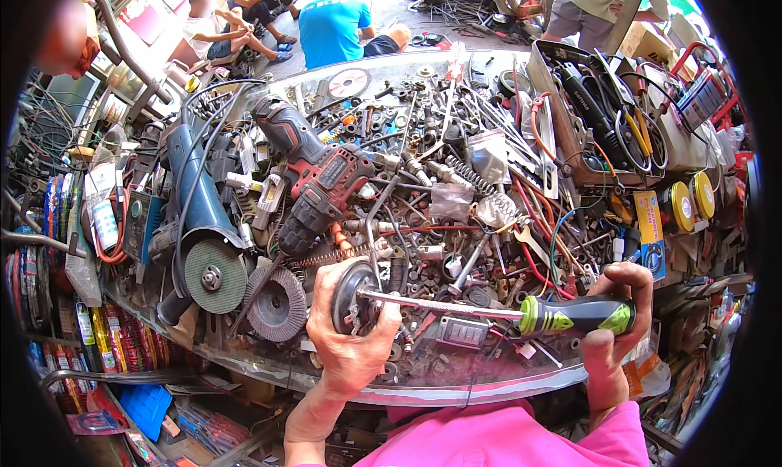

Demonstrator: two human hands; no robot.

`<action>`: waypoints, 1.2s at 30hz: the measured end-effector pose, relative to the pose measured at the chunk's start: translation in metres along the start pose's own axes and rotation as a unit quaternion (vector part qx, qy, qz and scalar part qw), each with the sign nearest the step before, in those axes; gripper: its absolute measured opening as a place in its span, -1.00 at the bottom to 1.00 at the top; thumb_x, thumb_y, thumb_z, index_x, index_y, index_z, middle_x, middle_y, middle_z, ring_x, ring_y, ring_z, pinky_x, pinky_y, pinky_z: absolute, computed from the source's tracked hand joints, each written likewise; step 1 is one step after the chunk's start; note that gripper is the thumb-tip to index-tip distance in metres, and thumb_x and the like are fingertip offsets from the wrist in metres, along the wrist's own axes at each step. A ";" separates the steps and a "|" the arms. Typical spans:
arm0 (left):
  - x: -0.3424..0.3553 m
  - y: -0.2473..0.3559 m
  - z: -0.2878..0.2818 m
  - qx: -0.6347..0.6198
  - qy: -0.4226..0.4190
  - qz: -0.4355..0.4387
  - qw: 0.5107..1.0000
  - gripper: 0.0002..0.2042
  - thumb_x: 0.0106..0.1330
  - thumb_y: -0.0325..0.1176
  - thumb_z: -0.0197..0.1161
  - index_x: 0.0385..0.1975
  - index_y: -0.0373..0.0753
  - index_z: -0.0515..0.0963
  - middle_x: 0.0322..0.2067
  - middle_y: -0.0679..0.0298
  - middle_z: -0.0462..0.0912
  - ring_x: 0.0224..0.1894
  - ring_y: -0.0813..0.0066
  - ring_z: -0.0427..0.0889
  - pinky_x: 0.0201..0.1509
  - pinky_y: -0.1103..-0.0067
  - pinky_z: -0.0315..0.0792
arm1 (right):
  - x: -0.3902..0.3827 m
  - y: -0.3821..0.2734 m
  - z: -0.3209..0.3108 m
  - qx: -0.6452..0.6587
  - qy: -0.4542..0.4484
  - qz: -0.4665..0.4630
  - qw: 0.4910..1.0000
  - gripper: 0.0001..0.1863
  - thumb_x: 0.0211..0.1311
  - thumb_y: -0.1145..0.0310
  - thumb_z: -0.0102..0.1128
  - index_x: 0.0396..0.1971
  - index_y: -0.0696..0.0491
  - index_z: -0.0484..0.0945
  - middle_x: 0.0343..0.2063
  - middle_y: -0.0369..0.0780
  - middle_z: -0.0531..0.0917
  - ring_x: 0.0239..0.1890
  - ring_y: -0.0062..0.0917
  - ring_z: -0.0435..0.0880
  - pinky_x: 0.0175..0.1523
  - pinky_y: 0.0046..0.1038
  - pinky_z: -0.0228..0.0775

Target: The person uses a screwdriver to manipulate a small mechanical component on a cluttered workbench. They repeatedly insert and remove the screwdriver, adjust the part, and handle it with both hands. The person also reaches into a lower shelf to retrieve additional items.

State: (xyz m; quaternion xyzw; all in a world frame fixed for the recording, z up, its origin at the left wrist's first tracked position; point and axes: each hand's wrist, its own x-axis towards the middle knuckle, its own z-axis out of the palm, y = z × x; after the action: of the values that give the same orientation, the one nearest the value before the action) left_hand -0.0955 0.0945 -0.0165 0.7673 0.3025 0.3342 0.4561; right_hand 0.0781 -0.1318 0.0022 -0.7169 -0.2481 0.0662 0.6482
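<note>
My left hand [349,355] is closed around a round black part [350,292] with a dished rim and a metal piece at its middle. My right hand [609,369] grips the end of a screwdriver [562,315] between fingers and thumb. Its handle is black and bright green, and its long metal shaft runs leftward to the round part. The shaft's end lies at the part's metal middle, beside my left thumb; whether the tip sits in a screw I cannot tell. Both hands are above the near edge of a cluttered table.
A red and black cordless drill [330,174], a blue angle grinder [204,190] and a flap disc [275,304] lie left of centre. Loose bolts, springs and wires cover the glass tabletop [326,377]. An open toolbox [546,100] stands at right. People sit beyond the table.
</note>
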 end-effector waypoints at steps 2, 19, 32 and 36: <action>-0.001 0.001 -0.001 0.004 -0.008 0.005 1.000 -0.57 0.04 -0.53 0.39 -0.04 -0.37 0.47 -0.23 0.26 0.50 -0.26 0.55 0.51 -0.13 0.58 0.47 | 0.000 0.000 -0.003 -0.028 0.010 0.009 1.000 0.03 -0.12 -0.42 0.41 0.02 0.24 0.34 -0.38 -0.34 0.43 -0.46 -0.73 0.43 -0.35 -0.66 0.22; -0.002 0.004 0.001 0.009 0.002 0.021 1.000 -0.56 0.00 -0.58 0.36 -0.05 -0.38 0.47 -0.23 0.21 0.50 -0.24 0.49 0.54 -0.11 0.57 0.48 | 0.005 -0.004 0.003 -0.022 0.036 0.030 0.999 -0.02 -0.11 -0.46 0.36 0.01 0.14 0.39 -0.46 -0.37 0.44 -0.45 -0.77 0.39 -0.33 -0.71 0.15; -0.001 0.003 -0.002 -0.030 -0.004 -0.033 0.999 -0.57 0.01 -0.59 0.36 -0.05 -0.38 0.47 -0.24 0.25 0.51 -0.27 0.54 0.55 -0.15 0.61 0.48 | 0.004 0.003 0.005 -0.004 0.020 -0.087 0.996 -0.03 -0.17 -0.22 0.57 0.06 0.13 0.28 -0.21 -0.11 0.50 -0.38 -0.55 0.52 -0.19 -0.52 0.41; -0.002 0.005 -0.001 -0.028 -0.014 -0.025 0.999 -0.59 0.03 -0.58 0.37 -0.06 -0.37 0.48 -0.26 0.29 0.52 -0.29 0.60 0.54 -0.19 0.65 0.48 | -0.007 0.005 -0.004 -0.042 0.034 -0.050 0.997 -0.03 -0.13 -0.39 0.43 -0.02 0.18 0.35 -0.35 -0.20 0.47 -0.50 -0.61 0.49 -0.33 -0.58 0.33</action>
State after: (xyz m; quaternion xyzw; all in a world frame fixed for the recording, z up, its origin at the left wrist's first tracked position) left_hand -0.0963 0.0916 -0.0120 0.7509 0.3063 0.3203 0.4896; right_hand 0.0752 -0.1391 -0.0039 -0.7321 -0.2642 -0.0017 0.6279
